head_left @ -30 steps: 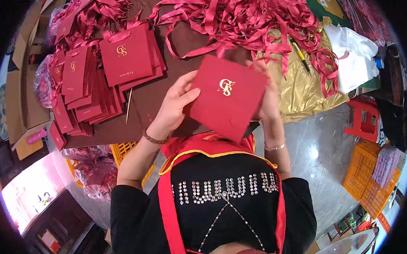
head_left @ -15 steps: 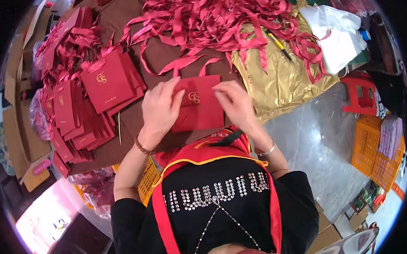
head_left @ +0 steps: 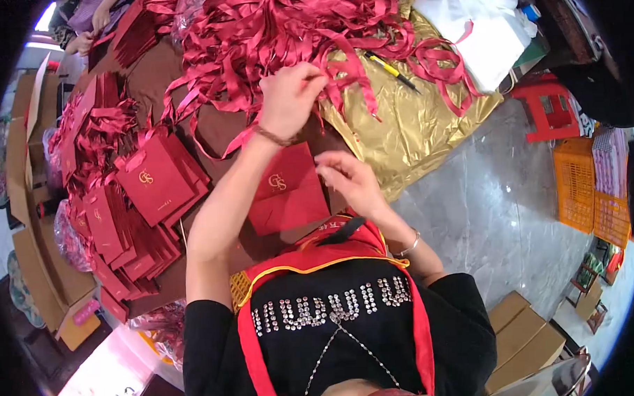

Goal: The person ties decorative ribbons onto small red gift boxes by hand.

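Observation:
A red paper gift bag (head_left: 285, 188) with a gold emblem lies flat in front of me at the table's near edge. My left hand (head_left: 294, 94) is raised beyond the bag, over the near side of a heap of red ribbons (head_left: 269, 32). Its fingers are pinched together, and what they hold, if anything, I cannot make out. Close to the bag's right edge is my right hand (head_left: 351, 181), its fingers loosely bent and apart with nothing seen in them. My left forearm covers part of the bag's left side.
Stacks of similar red bags (head_left: 149, 179) stand left on the brown tablecloth. Gold sheeting (head_left: 412, 125) with a yellow-and-black pen (head_left: 393, 73) lies right, beside a white plastic bag (head_left: 475, 32). Another person's hands (head_left: 91, 31) show at far left. Orange crates (head_left: 575, 185) and a red stool (head_left: 548, 106) stand right.
My left hand has left the bag's left side and moved up to the ribbons. My right hand has come slightly off the bag's right edge. The view has shifted.

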`<control>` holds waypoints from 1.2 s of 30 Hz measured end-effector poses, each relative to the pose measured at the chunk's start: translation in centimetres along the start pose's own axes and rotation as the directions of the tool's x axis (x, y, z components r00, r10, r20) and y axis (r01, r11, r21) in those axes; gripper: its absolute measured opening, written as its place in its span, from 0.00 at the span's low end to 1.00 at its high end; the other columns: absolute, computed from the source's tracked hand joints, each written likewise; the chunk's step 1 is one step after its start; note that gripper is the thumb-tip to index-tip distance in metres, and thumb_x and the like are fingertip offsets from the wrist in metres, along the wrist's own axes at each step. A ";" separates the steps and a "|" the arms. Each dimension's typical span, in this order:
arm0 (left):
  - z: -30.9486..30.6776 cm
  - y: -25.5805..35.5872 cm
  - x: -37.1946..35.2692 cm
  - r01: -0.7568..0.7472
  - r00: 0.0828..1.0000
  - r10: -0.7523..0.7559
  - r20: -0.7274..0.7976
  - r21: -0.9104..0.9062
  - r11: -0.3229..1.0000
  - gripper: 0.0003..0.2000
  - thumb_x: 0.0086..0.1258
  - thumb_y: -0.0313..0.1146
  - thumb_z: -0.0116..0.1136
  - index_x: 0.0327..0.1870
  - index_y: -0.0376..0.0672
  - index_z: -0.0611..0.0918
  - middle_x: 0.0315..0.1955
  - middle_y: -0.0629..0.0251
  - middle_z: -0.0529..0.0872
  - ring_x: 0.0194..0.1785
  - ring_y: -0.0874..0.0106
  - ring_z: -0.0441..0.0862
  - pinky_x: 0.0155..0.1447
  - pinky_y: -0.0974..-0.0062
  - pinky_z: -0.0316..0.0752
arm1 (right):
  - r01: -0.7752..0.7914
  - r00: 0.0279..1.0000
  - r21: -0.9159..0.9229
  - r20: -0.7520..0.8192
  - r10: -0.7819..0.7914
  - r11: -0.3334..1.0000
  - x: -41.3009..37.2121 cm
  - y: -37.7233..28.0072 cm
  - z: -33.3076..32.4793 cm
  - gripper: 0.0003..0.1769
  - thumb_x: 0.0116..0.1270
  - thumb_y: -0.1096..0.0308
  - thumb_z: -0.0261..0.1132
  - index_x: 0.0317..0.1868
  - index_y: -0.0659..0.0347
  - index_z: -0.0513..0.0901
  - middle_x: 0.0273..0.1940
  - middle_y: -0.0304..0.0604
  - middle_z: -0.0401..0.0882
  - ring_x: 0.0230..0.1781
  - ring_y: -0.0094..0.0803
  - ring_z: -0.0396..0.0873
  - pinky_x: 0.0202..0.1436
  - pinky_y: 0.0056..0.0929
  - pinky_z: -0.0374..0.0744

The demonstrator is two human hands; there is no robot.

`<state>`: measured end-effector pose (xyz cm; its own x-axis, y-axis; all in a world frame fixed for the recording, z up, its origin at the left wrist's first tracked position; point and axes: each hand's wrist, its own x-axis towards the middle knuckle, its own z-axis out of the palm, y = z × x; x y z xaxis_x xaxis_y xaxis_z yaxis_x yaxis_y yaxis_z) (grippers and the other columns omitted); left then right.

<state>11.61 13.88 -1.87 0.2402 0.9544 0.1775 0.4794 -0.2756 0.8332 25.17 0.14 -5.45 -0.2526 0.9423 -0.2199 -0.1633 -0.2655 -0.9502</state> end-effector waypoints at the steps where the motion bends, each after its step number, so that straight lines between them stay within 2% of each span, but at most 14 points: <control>1: -1.0 0.7 0.1 0.059 0.996 -0.033 0.077 -0.375 0.925 0.07 0.67 0.33 0.57 0.37 0.39 0.81 0.27 0.68 0.83 0.30 0.74 0.79 0.35 0.76 0.72 | 0.004 0.999 0.075 0.042 -0.007 0.997 0.6 -0.1 -0.1 0.17 0.67 0.72 0.59 0.56 0.63 0.74 0.43 0.36 0.78 0.37 0.19 0.74 0.40 0.18 0.73; 2: -2.4 1.7 -0.3 0.133 0.986 -0.051 0.159 -0.566 0.814 0.09 0.70 0.33 0.54 0.40 0.36 0.80 0.24 0.71 0.80 0.29 0.82 0.76 0.33 0.82 0.71 | 0.005 0.996 0.149 0.089 -0.018 0.989 1.4 -0.3 0.0 0.21 0.67 0.72 0.60 0.60 0.63 0.71 0.45 0.36 0.77 0.37 0.18 0.73 0.40 0.18 0.72; 4: -6.2 3.7 -0.9 0.314 0.914 -0.107 0.392 -0.515 0.798 0.09 0.71 0.33 0.52 0.42 0.37 0.79 0.23 0.73 0.78 0.26 0.85 0.74 0.30 0.85 0.68 | -0.015 0.984 0.187 0.179 -0.019 0.982 2.6 -2.2 0.5 0.26 0.68 0.64 0.60 0.64 0.62 0.67 0.52 0.37 0.74 0.40 0.19 0.73 0.42 0.19 0.72; 6: -9.2 5.8 -2.8 0.372 0.830 -0.118 0.546 -0.383 0.845 0.08 0.72 0.32 0.50 0.41 0.37 0.78 0.23 0.75 0.76 0.25 0.87 0.72 0.28 0.88 0.65 | 0.097 0.937 0.508 0.243 -0.250 0.856 4.6 -2.1 1.1 0.37 0.67 0.46 0.57 0.68 0.62 0.62 0.58 0.40 0.70 0.44 0.27 0.73 0.48 0.28 0.72; 8: -10.8 6.1 -5.4 0.371 0.771 -0.131 0.623 -0.273 0.888 0.08 0.72 0.32 0.49 0.43 0.38 0.78 0.21 0.76 0.75 0.23 0.86 0.70 0.26 0.86 0.64 | -0.022 0.952 0.785 0.205 -0.225 0.619 5.7 -4.6 1.6 0.33 0.69 0.46 0.54 0.66 0.60 0.64 0.56 0.41 0.73 0.44 0.31 0.74 0.51 0.32 0.73; 11: -13.1 5.7 -9.3 0.377 0.766 -0.219 0.604 -0.147 0.915 0.08 0.72 0.32 0.50 0.45 0.39 0.77 0.20 0.75 0.75 0.22 0.86 0.70 0.26 0.85 0.64 | -0.035 0.942 0.897 0.176 -0.285 0.440 7.6 -3.3 -0.7 0.26 0.73 0.50 0.50 0.63 0.58 0.68 0.52 0.41 0.76 0.45 0.32 0.75 0.54 0.34 0.73; 14: -14.8 1.8 -13.8 0.571 0.786 -0.332 0.522 -0.406 0.714 0.10 0.69 0.31 0.54 0.48 0.40 0.74 0.20 0.73 0.73 0.20 0.84 0.68 0.25 0.85 0.65 | -0.003 0.983 0.840 0.102 -0.151 0.543 7.1 -2.3 -2.3 0.21 0.75 0.54 0.47 0.60 0.57 0.71 0.47 0.40 0.79 0.45 0.31 0.75 0.53 0.34 0.73; 16: -14.9 -1.2 -16.3 0.308 0.947 -0.222 0.231 -0.846 0.435 0.12 0.69 0.31 0.55 0.50 0.41 0.73 0.22 0.73 0.73 0.21 0.81 0.68 0.31 0.81 0.68 | 0.029 0.990 0.760 0.068 -0.124 0.649 6.3 -1.6 -1.9 0.22 0.75 0.52 0.46 0.59 0.57 0.72 0.47 0.40 0.79 0.45 0.29 0.75 0.52 0.31 0.73; 19: -14.5 -3.3 -17.9 0.064 0.964 -0.267 -0.006 -0.966 0.251 0.07 0.70 0.26 0.51 0.46 0.40 0.77 0.23 0.70 0.75 0.22 0.78 0.68 0.31 0.80 0.62 | -0.049 0.999 0.460 0.014 0.048 0.887 5.1 -1.5 -0.5 0.24 0.76 0.51 0.43 0.59 0.59 0.72 0.46 0.40 0.79 0.43 0.27 0.75 0.44 0.25 0.71; 24: -14.4 -4.9 -20.1 0.039 0.871 -0.477 -0.117 -0.951 0.305 0.08 0.71 0.29 0.52 0.48 0.39 0.75 0.27 0.68 0.75 0.32 0.77 0.72 0.42 0.77 0.67 | -0.076 0.996 0.369 0.078 0.051 0.926 4.4 -1.0 0.5 0.24 0.77 0.52 0.43 0.58 0.61 0.71 0.44 0.40 0.78 0.40 0.25 0.74 0.41 0.24 0.70; 27: -13.9 -5.2 -20.9 0.247 0.702 -0.503 -0.504 -0.489 0.836 0.06 0.69 0.25 0.55 0.43 0.36 0.79 0.31 0.69 0.79 0.33 0.81 0.74 0.40 0.85 0.69 | -0.127 0.991 0.258 0.072 0.112 0.958 3.9 -1.1 0.9 0.24 0.77 0.52 0.43 0.58 0.62 0.72 0.43 0.40 0.78 0.37 0.24 0.73 0.38 0.24 0.71; 30: -14.1 -4.6 -21.9 0.244 0.693 -0.412 -0.592 -0.346 0.906 0.05 0.68 0.23 0.56 0.42 0.36 0.80 0.33 0.69 0.80 0.34 0.82 0.75 0.41 0.84 0.70 | -0.144 0.988 0.241 0.090 0.126 0.960 3.4 -1.0 1.6 0.23 0.77 0.54 0.43 0.57 0.63 0.72 0.42 0.40 0.77 0.33 0.25 0.73 0.35 0.24 0.72; 34: -13.9 -5.4 -21.2 0.004 0.666 -0.429 -0.610 -0.572 0.820 0.08 0.65 0.20 0.56 0.44 0.37 0.78 0.33 0.68 0.81 0.36 0.79 0.77 0.44 0.83 0.73 | -0.124 0.979 0.296 0.189 0.069 0.947 1.9 -0.4 0.9 0.23 0.77 0.55 0.44 0.56 0.65 0.72 0.43 0.43 0.78 0.32 0.28 0.75 0.35 0.26 0.73; 36: -13.9 -4.7 -20.7 -0.076 0.633 -0.512 -0.580 -0.705 0.705 0.09 0.65 0.21 0.55 0.46 0.38 0.77 0.35 0.67 0.81 0.38 0.76 0.78 0.46 0.78 0.74 | -0.130 0.931 0.111 0.355 0.083 0.985 0.9 -0.7 0.7 0.21 0.75 0.58 0.47 0.56 0.66 0.73 0.44 0.46 0.79 0.37 0.29 0.76 0.38 0.27 0.75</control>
<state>-7.33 -2.99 -2.13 -0.5831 0.8123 -0.0109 -0.2756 -0.1852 0.9433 24.41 1.08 -4.86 -0.5873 0.7829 -0.2052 -0.2342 -0.4071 -0.8829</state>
